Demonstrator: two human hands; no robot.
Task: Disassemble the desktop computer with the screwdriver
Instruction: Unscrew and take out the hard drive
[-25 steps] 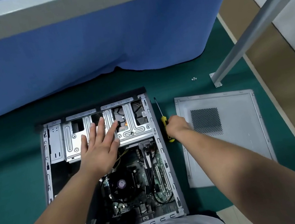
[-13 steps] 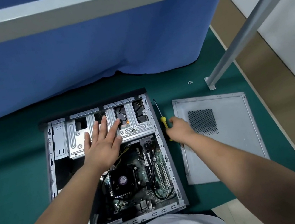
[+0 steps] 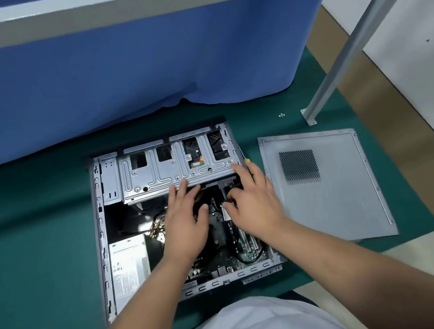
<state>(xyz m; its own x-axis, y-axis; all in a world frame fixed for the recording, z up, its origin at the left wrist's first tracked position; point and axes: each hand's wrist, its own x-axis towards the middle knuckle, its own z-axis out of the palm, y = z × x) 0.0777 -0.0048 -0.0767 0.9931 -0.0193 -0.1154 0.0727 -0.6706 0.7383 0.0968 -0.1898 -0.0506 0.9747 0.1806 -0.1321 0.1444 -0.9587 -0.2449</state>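
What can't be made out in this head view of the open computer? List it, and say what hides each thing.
- Screwdriver: only a yellow bit of handle shows beside the case; the right hand covers the rest.
- Motherboard centre: hidden under both hands, the left hand over its middle.
- What the fingertips touch beneath the drive cage: dark, cannot tell.
- Small screws on the green mat: too small to count.
- Power supply label: unreadable.

Even, soft overhead light, no hard shadows; the side panel (image 3: pixel 327 188) shows mild sheen, the image is slightly soft, and wide-angle distortion bends the frame edges
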